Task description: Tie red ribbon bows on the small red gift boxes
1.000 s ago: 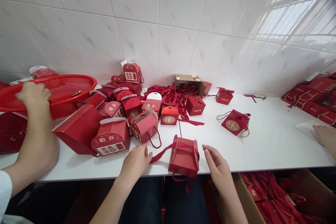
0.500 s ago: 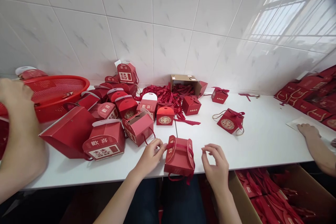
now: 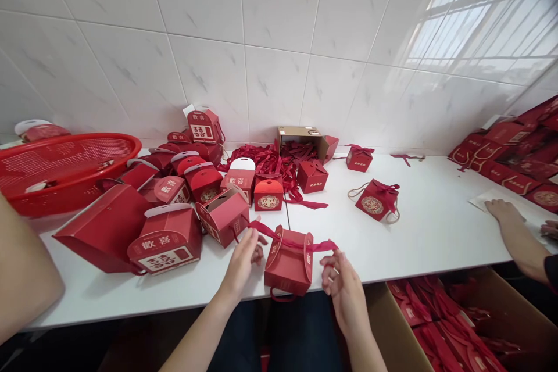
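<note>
A small red gift box (image 3: 288, 270) with a rope handle at its near side stands at the table's front edge. A dark red ribbon (image 3: 296, 242) runs across its top, through the closing flaps. On the left, my left hand (image 3: 245, 256) pinches one end of the ribbon. My right hand (image 3: 342, 276) pinches the opposite end at the box's right. Just beyond my left hand is an open-topped red box (image 3: 226, 218). Farther right sits a box with a tied ribbon bow (image 3: 378, 200).
Several red boxes (image 3: 168, 238) crowd the left beside a red plastic basket (image 3: 65, 168). Loose ribbons spill from a cardboard box (image 3: 299, 131) by the wall. A co-worker's arm (image 3: 26, 267) is at left, another person's hand (image 3: 503, 209) at right. Below is a carton (image 3: 379, 319) of red packages.
My right hand has taken hold of the ribbon's right end, which hung down the box before. The ribbon is now drawn out to both sides. The left co-worker's hand has moved out of view.
</note>
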### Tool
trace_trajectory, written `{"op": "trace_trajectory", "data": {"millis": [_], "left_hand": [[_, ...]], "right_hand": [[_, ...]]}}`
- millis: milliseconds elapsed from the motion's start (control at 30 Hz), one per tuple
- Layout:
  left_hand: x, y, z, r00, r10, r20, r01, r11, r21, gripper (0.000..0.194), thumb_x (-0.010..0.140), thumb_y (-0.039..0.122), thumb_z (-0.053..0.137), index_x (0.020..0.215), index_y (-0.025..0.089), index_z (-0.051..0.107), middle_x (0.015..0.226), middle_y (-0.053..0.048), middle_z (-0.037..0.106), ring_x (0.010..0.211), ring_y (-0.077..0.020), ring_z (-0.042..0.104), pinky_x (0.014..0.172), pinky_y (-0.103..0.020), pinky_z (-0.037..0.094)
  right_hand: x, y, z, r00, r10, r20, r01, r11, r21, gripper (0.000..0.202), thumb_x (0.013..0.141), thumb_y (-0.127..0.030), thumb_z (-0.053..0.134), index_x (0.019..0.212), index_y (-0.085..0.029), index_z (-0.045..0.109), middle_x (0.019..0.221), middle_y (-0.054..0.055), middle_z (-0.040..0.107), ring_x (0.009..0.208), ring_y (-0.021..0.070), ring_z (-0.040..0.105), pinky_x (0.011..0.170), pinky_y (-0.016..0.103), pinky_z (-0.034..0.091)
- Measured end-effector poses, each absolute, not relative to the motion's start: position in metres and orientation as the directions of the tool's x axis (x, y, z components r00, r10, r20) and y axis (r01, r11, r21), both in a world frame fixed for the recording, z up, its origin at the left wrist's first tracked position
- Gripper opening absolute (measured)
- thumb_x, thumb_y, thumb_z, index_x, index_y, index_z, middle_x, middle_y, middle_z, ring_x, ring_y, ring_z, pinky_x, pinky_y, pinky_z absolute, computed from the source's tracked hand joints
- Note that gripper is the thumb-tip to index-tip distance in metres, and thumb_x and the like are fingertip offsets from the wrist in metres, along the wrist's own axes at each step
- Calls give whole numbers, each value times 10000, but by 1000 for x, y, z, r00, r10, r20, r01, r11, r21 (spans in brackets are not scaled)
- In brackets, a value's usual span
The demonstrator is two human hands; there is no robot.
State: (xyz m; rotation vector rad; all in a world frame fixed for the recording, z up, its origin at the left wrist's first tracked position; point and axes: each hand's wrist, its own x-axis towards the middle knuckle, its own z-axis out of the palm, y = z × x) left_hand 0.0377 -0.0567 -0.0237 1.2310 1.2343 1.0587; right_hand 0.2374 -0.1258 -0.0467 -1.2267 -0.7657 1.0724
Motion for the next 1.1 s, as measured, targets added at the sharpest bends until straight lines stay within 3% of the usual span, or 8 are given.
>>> {"op": "trace_trajectory", "data": {"millis": [100, 233, 433, 633, 733, 867, 967, 1100], "left_hand": [[46, -47, -12, -3, 991, -134, -433, 119, 893, 354, 795, 461, 616, 1066, 235, 648, 824, -7, 626, 652, -108, 577, 571, -218, 454], [48, -41, 15, -141, 984, -111, -633, -3, 774, 351, 742, 387, 703, 1054, 228, 682, 908, -18, 654, 708, -84, 586, 604, -186, 481], [42, -37, 49, -184, 967, 175, -465, -243, 851, 279, 765, 394, 676, 933, 176, 727, 858, -48, 696, 788, -151, 625, 716, -267, 509], [50, -32, 85, -25, 895, 446, -246, -438, 865, 267, 827, 370, 617, 958, 162, 721, 812, -45, 678, 803, -169, 618, 777, -294, 486], [60, -34, 102, 167, 869, 465, -187, -436, 881, 295, 864, 381, 562, 963, 144, 708, 712, -29, 643, 717, -144, 601, 721, -275, 486], [72, -41, 109, 366, 831, 419, -103, -411, 906, 384, 841, 327, 601, 1194, 184, 555, 597, 46, 555, 586, -106, 561, 599, -227, 472], [75, -46, 107, 428, 820, 380, -24, -410, 912, 539, 841, 304, 603, 1320, 223, 370, 613, 63, 553, 611, -111, 569, 608, -223, 470], [74, -46, 102, 454, 822, 344, 65, -416, 907, 596, 837, 294, 599, 1344, 226, 293, 616, 71, 543, 606, -109, 565, 609, -224, 454]], "right_hand": [[241, -118, -40, 469, 873, -132, -470, 121, -874, 264, 820, -487, 578, 939, -257, 627, 880, 3, 647, 580, 109, 561, 482, 233, 443], [252, -109, -22, 631, 766, -119, -502, 287, -816, 166, 761, -385, 684, 869, -261, 663, 935, -10, 675, 739, 121, 626, 626, 258, 523], [260, -97, 22, 649, 755, 88, -405, 441, -801, 148, 731, -297, 736, 856, -228, 699, 862, -17, 685, 773, 105, 641, 738, 262, 525], [250, -81, 67, 483, 823, 299, -246, 456, -856, 166, 779, -349, 680, 807, -185, 686, 779, 22, 679, 723, 158, 643, 752, 350, 523], [240, -76, 82, 338, 889, 310, -124, 369, -921, 207, 777, -376, 673, 781, -168, 679, 695, 14, 650, 616, 131, 596, 663, 292, 495], [228, -72, 92, 120, 956, 268, 19, 268, -963, 304, 786, -438, 629, 689, -151, 635, 503, -43, 470, 456, 80, 384, 451, 225, 323], [226, -71, 88, 6, 972, 236, -86, 235, -968, 372, 836, -467, 535, 632, -158, 575, 513, -45, 399, 477, 81, 320, 446, 228, 268], [229, -74, 82, -16, 950, 313, -173, 306, -936, 335, 841, -468, 535, 718, -165, 609, 629, -8, 505, 527, 92, 394, 490, 237, 347]]}}
